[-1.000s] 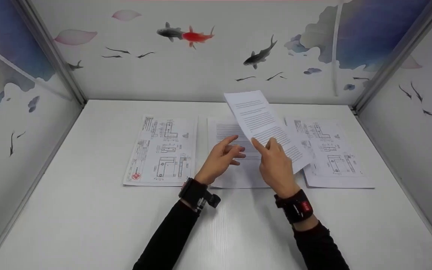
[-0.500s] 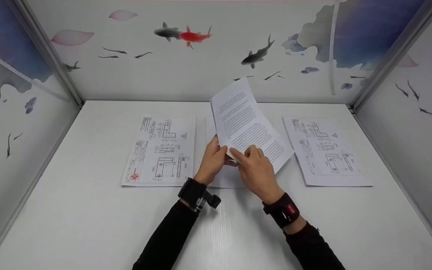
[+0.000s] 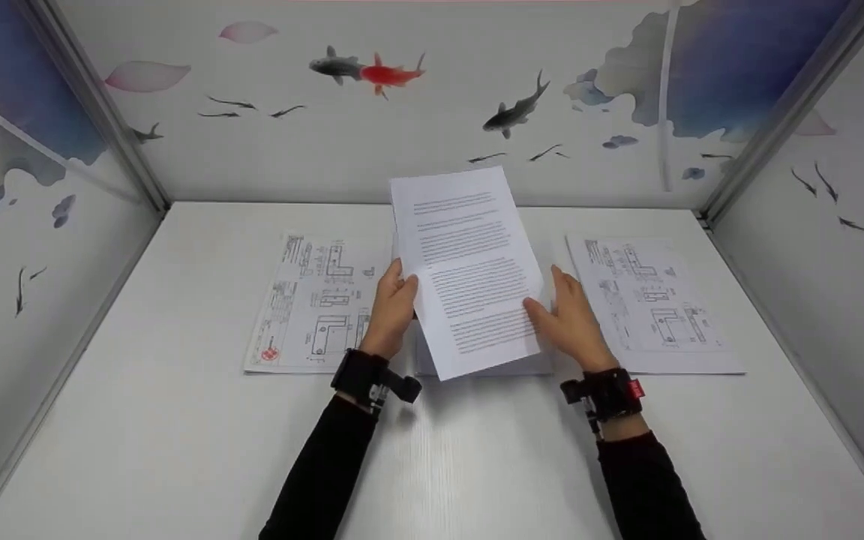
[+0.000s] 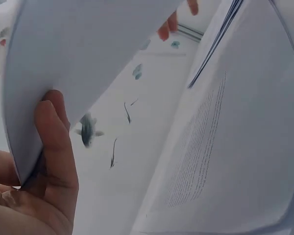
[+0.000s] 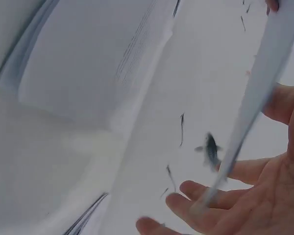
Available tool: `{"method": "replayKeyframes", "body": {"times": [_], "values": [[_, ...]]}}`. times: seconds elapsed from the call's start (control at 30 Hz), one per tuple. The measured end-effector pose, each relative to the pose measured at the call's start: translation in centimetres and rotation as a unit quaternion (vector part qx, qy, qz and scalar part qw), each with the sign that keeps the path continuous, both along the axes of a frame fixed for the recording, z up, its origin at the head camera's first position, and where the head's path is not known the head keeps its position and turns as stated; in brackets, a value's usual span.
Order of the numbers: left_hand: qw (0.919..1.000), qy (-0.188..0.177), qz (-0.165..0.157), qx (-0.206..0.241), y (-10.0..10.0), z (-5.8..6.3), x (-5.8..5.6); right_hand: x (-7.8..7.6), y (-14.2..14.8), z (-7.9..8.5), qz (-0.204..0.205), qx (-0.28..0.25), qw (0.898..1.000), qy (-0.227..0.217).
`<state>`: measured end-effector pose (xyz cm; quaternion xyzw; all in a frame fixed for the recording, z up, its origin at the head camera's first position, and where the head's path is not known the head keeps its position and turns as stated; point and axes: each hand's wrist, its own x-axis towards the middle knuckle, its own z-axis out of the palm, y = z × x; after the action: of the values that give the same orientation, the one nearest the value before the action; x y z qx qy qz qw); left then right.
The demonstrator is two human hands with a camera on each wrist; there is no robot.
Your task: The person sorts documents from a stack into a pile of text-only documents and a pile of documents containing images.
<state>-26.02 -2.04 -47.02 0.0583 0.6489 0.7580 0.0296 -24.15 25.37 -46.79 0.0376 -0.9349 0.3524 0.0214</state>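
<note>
A printed paper sheet (image 3: 469, 277) is held up above the middle of the table, its text side showing in the head view. My left hand (image 3: 393, 307) pinches its left edge, thumb on the printed face; in the left wrist view curled fingers (image 4: 56, 142) lie against its back. At the right edge my right hand (image 3: 571, 319) touches the sheet with its thumb. In the right wrist view its other fingers (image 5: 201, 200) are spread and fairly straight beside the paper. Whether several sheets are held together cannot be told. Below lies another text paper stack (image 4: 250, 132), mostly hidden in the head view.
A stack of technical drawings (image 3: 312, 300) with a red mark lies on the left of the white table (image 3: 139, 435). Another drawing stack (image 3: 664, 300) lies on the right. White panels with painted fish (image 3: 394, 73) enclose the back and sides.
The sheet has come left from the right side and turned more upright. My left hand has taken its left edge; my right hand has let go of the lower left part and moved to the right edge.
</note>
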Motion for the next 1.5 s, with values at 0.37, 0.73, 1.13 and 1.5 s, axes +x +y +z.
{"method": "replayKeyframes", "body": {"times": [0.37,0.73,1.13,1.5], "values": [[0.9973,-0.021,-0.05,-0.05,-0.3,-0.3,-0.1,-0.4,0.6,0.0,-0.045,-0.161,0.984,-0.069],[0.9604,-0.023,-0.083,-0.265,-0.5,-0.2,0.4,-0.5,-0.1,-0.2,-0.078,-0.17,0.982,-0.041],[0.9139,0.035,-0.096,-0.393,-0.2,-0.3,1.3,-0.2,-0.1,-1.1,0.001,-0.053,0.996,-0.067],[0.8771,-0.003,-0.085,-0.473,0.1,-0.6,1.3,-0.2,-0.1,-1.9,0.024,-0.014,0.995,-0.1]]}}
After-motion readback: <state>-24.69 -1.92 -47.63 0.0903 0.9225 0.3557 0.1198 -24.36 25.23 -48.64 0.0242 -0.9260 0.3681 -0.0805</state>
